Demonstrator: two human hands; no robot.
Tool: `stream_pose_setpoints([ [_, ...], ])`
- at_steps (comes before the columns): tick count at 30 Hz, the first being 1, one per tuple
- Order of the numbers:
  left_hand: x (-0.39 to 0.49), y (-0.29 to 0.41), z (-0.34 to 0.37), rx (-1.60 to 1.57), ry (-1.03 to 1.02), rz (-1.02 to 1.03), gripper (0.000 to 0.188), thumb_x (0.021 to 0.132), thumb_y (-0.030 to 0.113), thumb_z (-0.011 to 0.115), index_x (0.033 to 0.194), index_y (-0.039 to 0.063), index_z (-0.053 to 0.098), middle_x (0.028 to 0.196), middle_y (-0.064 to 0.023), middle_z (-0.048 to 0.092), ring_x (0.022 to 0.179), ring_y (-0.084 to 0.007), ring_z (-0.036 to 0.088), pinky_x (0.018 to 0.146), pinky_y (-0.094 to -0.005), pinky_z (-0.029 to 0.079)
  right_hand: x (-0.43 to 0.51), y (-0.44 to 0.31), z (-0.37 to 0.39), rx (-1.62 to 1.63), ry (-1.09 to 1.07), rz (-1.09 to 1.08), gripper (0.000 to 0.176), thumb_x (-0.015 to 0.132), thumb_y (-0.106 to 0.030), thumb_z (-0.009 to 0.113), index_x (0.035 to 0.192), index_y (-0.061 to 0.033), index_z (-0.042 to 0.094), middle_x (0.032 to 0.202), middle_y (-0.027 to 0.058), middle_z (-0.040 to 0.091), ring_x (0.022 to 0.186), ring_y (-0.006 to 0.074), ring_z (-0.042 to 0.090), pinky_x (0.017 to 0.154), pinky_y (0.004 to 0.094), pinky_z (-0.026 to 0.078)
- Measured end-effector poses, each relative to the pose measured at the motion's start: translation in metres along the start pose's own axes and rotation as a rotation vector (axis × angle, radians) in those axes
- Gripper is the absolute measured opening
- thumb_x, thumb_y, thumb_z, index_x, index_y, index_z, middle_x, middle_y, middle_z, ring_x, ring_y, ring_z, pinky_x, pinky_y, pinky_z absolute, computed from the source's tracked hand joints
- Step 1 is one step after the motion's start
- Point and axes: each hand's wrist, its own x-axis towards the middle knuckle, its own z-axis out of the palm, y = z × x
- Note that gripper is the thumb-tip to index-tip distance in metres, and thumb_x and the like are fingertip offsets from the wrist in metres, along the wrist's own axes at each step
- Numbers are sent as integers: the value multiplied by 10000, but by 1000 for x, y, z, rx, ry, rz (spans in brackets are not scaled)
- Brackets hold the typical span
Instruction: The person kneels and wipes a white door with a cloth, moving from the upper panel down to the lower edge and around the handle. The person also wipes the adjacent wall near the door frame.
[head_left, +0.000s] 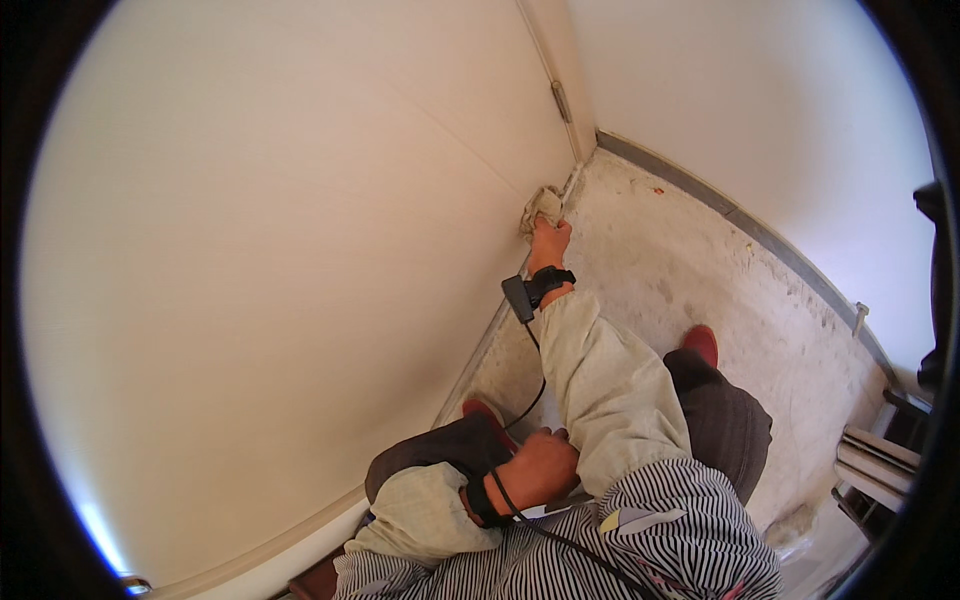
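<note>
My right hand (551, 244) reaches out low and is closed on a crumpled beige cloth (541, 210). The cloth lies against the bottom edge of a large cream door (300, 262), close to its hinged corner. A metal hinge (560, 101) shows on the door's edge above that corner. My left hand (538, 469) is drawn in by my lap, its fingers curled and partly hidden by my right sleeve (619, 390). Whether it holds anything does not show. Both wrists wear black straps, and a dark box (517, 298) with a black cable sits at my right wrist.
A stained pale floor (637, 255) lies under me, bordered by a grey skirting strip (675, 169) along a white wall (735, 90). A small metal doorstop (860, 319) stands out at the right. Stacked slats (877, 457) and a plastic bag (793, 532) are at lower right.
</note>
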Motion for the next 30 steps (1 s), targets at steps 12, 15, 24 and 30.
stream_pose_setpoints([
  [12, -7, 3, 34, -35, 103, 33, 196, 685, 255, 661, 676, 62, 691, 682, -147, 652, 676, -311, 650, 671, -415, 476, -121, -82, 39, -13, -367, -905, 440, 828, -9, 592, 1248, -6, 460, 1203, 159, 530, 1125, 276, 525, 990, 353, 417],
  [15, -6, 10, 24, -45, 3, -19, 203, 699, 251, 655, 732, 55, 693, 734, -140, 661, 738, -306, 649, 693, -412, 475, -49, -33, 11, -35, -222, -525, 463, 908, -138, 623, 1296, 12, 418, 1240, 135, 522, 1137, 247, 505, 976, 347, 413],
  [24, -4, 12, 4, -111, -53, -1, 254, 755, 245, 626, 882, 27, 656, 842, -199, 661, 762, -387, 645, 719, -470, 511, -5, 47, -24, 3, -95, 245, 542, 871, -151, 662, 1305, 56, 413, 1175, 142, 560, 1054, 226, 535, 830, 376, 463],
  [30, -14, 14, 27, -159, -152, -34, 291, 783, 254, 620, 949, 20, 669, 892, -202, 678, 801, -407, 655, 712, -483, 521, -138, -63, 41, 125, -347, -717, 421, 845, -53, 604, 1230, -9, 440, 1192, 156, 529, 1047, 276, 536, 921, 375, 443],
])
